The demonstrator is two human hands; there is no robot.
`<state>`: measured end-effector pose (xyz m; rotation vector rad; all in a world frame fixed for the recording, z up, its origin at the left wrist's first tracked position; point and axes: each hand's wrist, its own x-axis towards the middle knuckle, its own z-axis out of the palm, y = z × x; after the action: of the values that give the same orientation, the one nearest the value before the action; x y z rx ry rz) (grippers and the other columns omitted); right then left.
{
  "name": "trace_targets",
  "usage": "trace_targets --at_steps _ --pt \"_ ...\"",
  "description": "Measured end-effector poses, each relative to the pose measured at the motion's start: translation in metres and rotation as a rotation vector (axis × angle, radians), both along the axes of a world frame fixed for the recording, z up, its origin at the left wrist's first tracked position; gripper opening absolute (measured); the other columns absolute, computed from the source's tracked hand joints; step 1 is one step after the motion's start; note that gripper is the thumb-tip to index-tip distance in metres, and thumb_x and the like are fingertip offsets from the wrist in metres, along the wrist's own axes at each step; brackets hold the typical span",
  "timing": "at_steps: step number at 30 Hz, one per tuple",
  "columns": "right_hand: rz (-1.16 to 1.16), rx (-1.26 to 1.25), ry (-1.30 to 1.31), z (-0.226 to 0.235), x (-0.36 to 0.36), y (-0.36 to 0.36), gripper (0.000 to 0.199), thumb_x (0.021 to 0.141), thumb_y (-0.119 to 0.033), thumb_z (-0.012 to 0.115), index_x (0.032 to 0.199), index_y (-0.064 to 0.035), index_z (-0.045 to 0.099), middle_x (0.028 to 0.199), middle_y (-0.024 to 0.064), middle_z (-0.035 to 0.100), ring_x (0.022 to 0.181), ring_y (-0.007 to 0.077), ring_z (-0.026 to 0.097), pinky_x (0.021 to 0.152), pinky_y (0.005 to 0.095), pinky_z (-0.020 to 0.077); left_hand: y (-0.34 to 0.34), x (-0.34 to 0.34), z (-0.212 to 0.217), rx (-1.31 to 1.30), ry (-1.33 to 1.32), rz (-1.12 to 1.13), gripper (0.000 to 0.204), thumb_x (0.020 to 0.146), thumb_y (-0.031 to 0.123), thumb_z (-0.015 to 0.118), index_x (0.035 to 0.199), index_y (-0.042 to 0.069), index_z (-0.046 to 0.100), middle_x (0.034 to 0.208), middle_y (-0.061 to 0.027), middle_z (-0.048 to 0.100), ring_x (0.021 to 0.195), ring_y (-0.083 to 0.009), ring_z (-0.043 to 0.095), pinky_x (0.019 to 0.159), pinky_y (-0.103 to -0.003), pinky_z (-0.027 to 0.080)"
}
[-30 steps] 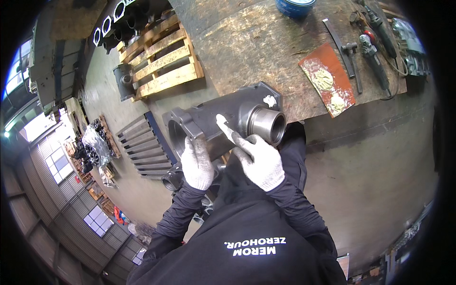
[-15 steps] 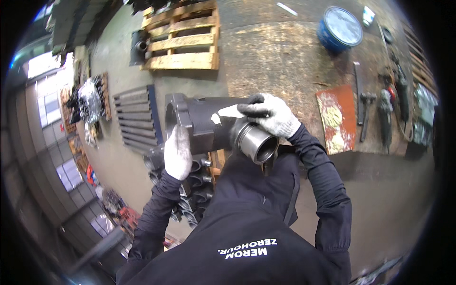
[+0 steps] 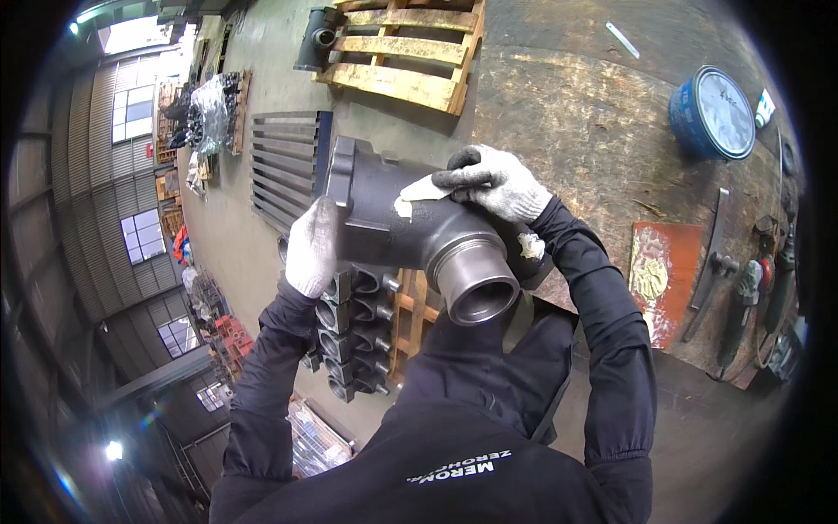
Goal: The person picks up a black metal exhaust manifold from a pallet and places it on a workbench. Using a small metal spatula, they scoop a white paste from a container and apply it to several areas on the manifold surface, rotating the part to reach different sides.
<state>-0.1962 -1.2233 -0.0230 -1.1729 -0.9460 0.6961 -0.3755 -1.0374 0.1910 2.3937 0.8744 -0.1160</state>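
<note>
A dark grey metal pipe casting lies in front of me, its flange at the left and a shiny machined ring facing me. My left hand, in a white glove, is closed on the flange's left edge; its fingertips are partly hidden. Between the thumb and fingers of my gloved right hand is a pale putty spreader, its tip against the casting's upper side. Cream putty sits at that tip. Another putty smear shows on the casting's right part, below my right wrist.
A brown board with putty rests on the worn tabletop at right, beside a hammer and power tools. Farther back stands a blue bucket. Left of the table are a wooden pallet, a slatted metal rack and several stacked castings.
My view has shifted, so the table things appear farther right and lower. The casting appears tilted, its right end lower. The spreader remains against it, and the right-hand smear has come into sight.
</note>
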Motion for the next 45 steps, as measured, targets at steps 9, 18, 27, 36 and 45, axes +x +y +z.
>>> trace_targets --at_steps 9,18,27,36,45 --pt "0.128 -0.061 -0.164 0.019 0.009 0.008 0.042 0.084 -0.006 0.076 0.117 -0.0316 0.078 0.101 0.0105 0.069 0.094 0.0306 0.065 0.083 0.0397 0.0534 0.010 -0.003 -0.007 -0.042 -0.051 0.015 0.038 0.111 0.029 0.046 0.108 -0.006 0.061 0.089 -0.0086 0.062 0.083 -0.0143 0.053 0.078 -0.031 0.048" --pt "0.043 -0.001 -0.475 0.030 0.031 0.009 0.052 0.078 -0.002 0.078 0.115 -0.0397 0.078 0.110 0.0062 0.069 0.106 0.0302 0.062 0.096 0.0428 0.0482 0.012 -0.006 -0.012 -0.009 -0.070 0.047 0.035 0.109 0.024 0.050 0.111 -0.009 0.063 0.094 -0.0180 0.069 0.085 -0.0228 0.064 0.081 -0.034 0.051" --pt "-0.138 0.051 -0.683 0.039 0.049 0.035 0.037 0.085 -0.016 0.077 0.118 -0.0332 0.076 0.117 0.0053 0.067 0.115 0.0275 0.060 0.101 0.0430 0.0452 0.002 0.002 -0.005 0.094 -0.062 -0.022 0.038 0.109 0.028 0.049 0.108 -0.007 0.065 0.087 -0.0185 0.069 0.078 -0.0230 0.063 0.075 -0.035 0.050" --pt "0.016 0.055 -0.461 0.020 0.040 0.020 0.048 0.084 -0.003 0.072 0.117 -0.0369 0.078 0.102 0.0064 0.068 0.093 0.0243 0.065 0.084 0.0381 0.0541 -0.002 0.003 -0.002 0.076 -0.032 0.008 0.039 0.109 0.028 0.050 0.108 -0.007 0.065 0.087 -0.0187 0.069 0.078 -0.0228 0.063 0.076 -0.035 0.050" --pt "0.171 -0.079 -0.042 0.008 0.033 0.008 0.056 0.080 0.008 0.066 0.117 -0.0309 0.078 0.102 0.0069 0.068 0.093 0.0245 0.066 0.084 0.0356 0.0545 0.000 -0.002 -0.006 0.074 -0.079 -0.027 0.038 0.109 0.028 0.048 0.106 -0.006 0.064 0.087 -0.0161 0.066 0.079 -0.0212 0.060 0.076 -0.035 0.050"
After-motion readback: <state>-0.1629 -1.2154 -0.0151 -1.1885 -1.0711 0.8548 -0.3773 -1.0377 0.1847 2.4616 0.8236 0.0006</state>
